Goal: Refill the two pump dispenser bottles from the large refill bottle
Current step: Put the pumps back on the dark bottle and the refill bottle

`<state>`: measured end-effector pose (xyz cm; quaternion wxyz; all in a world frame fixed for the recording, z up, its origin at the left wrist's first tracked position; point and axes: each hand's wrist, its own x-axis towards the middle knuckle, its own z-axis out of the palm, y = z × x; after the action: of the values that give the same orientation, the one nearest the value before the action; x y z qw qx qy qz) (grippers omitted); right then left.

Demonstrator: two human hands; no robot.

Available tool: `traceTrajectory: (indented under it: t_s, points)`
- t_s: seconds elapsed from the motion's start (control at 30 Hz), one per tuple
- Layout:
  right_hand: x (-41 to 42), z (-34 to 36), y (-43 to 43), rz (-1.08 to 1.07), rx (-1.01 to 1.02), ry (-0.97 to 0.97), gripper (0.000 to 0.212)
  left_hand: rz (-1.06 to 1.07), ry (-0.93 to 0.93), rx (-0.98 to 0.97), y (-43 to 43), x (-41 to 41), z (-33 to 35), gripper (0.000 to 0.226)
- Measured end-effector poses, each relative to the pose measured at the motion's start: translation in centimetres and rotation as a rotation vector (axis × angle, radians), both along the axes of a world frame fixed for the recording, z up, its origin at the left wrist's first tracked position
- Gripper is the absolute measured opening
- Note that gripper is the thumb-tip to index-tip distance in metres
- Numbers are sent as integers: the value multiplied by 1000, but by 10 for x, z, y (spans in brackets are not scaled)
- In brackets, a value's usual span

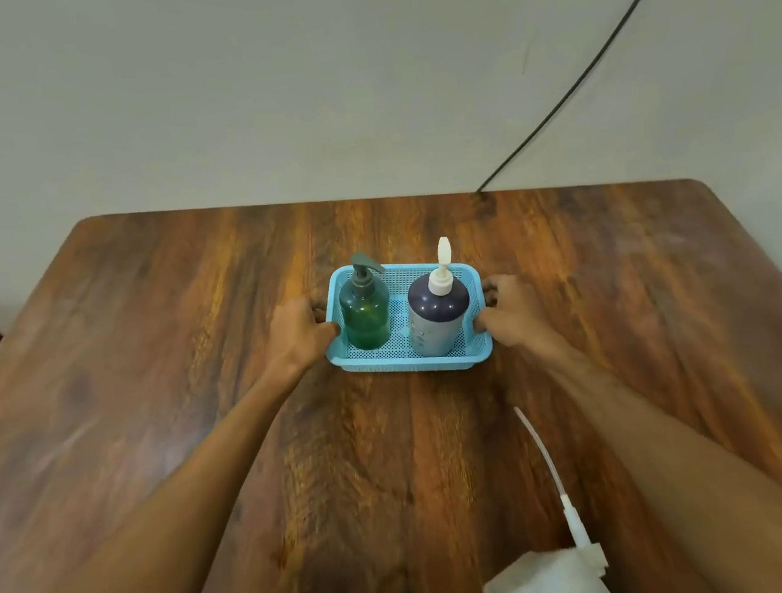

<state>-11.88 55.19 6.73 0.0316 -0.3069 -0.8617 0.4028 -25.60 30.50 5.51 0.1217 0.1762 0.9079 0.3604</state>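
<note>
A light blue mesh basket [407,365] sits on the wooden table, past its middle. Inside it stand two pump bottles: a green see-through one with a dark pump [365,311] on the left, and a dark-topped grey one with a white pump [436,315] on the right. My left hand [299,329] grips the basket's left end. Over on the basket's right end, my right hand [509,311] has hold of the rim. The large white refill bottle [538,586] is at the bottom edge, partly cut off, with a thin white tube [544,455] coming out of its top.
The wooden table [197,418] reaches to a pale wall at the back. A black cable [596,59] runs down the wall to the table's far edge on the right.
</note>
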Motion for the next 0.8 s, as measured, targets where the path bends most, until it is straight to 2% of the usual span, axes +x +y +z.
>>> traceTrajectory:
  t_s: [0.27,0.5,0.6,0.8]
  points:
    - [-43,-5,18,-24,22,12,42,40,-11,5,21,-37,-3,14]
    - [-36,-10,17,-60,-18,78,38,71,-19,70,18,-29,-1,32]
    - [-18,-8,10,-69,-13,129,33,86,75,80,6,-15,3,35]
    - [32,-5,-13,-63,88,271,45,71,271,224,-29,39,10,40]
